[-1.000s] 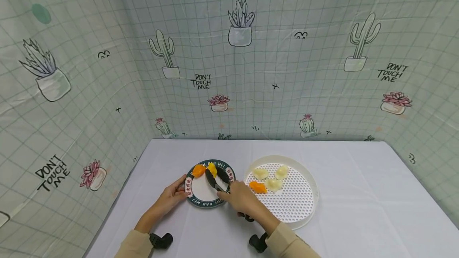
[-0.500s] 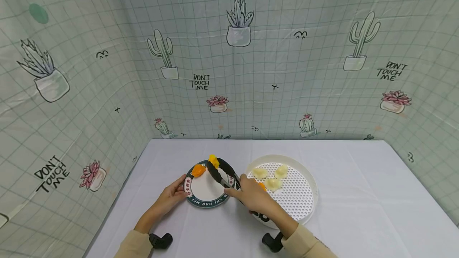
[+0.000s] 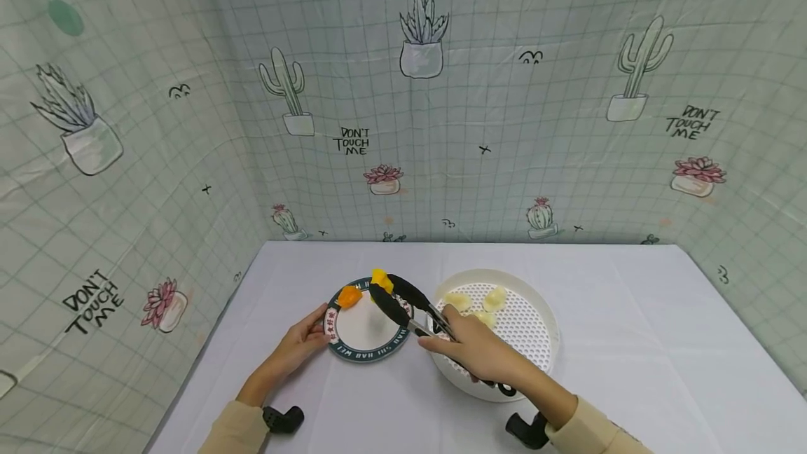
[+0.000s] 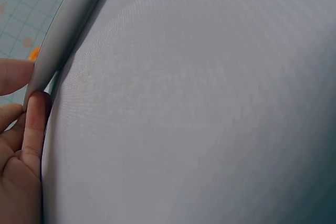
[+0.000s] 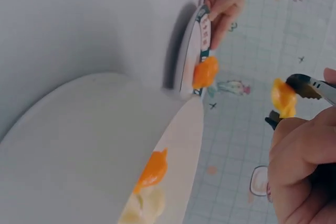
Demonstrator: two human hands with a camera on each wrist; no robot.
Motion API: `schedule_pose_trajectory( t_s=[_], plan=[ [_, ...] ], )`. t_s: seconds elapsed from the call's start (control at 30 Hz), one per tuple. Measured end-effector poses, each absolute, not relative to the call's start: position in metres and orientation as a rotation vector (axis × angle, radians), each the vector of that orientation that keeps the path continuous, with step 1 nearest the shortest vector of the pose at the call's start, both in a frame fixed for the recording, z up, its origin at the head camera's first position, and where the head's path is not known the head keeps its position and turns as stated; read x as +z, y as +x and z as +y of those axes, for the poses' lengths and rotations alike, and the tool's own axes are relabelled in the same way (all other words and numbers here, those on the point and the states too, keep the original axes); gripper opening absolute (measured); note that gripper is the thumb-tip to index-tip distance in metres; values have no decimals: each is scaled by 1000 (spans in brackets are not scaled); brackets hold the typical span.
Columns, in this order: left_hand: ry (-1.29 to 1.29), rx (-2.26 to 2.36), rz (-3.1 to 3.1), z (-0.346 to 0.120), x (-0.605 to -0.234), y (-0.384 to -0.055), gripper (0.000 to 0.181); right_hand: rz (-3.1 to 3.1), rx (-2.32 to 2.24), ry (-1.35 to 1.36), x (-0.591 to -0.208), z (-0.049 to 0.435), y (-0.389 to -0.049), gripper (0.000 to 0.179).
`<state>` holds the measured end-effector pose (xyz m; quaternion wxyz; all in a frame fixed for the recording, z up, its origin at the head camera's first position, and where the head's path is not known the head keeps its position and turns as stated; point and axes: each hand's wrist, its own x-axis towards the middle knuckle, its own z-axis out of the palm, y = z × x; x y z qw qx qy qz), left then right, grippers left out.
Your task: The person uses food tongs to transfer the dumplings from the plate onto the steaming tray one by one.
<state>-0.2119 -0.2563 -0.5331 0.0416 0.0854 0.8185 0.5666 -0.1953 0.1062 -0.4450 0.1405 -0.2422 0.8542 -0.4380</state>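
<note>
The left hand (image 3: 302, 343) pinches the near-left edge of a round plate (image 3: 362, 333), thumb on the upper side and fingers beneath the rim. The plate is white inside, with a dark green lettered border, and an orange piece (image 3: 349, 296) sits on it toward the far left.

The right hand (image 3: 476, 350) is clamped round a pair of tongs (image 3: 389, 305) with black heads and metal arms. Between the heads is a yellow piece (image 3: 381, 280), held above the far side of the plate – the right wrist view shows it in the air, apart from everything but the tongs.

To the right of the plate, partly under the right forearm, is a round white tray (image 3: 525, 349) with a perforated base. Three pale pieces (image 3: 494, 299) lie in its far-left part; a second orange piece (image 5: 152, 169), hidden from the head view, shows beside them from the right wrist.

Plate and tray share a white counter (image 3: 618, 321) – most of the left wrist view seems to be that same surface, though it is blurred. Behind hangs a pale gridded cloth (image 3: 353, 19) printed with potted plants. Both sleeves (image 3: 236, 428) are beige.
</note>
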Motion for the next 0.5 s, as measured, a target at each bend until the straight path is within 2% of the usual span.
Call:
schedule_pose_trajectory(
  t_s=[0.5],
  plan=[
    [240, 1718, 2543, -253, -532, -213, 67, 2412, -1219, -936, -445, 166, -188, 44]
  ],
)
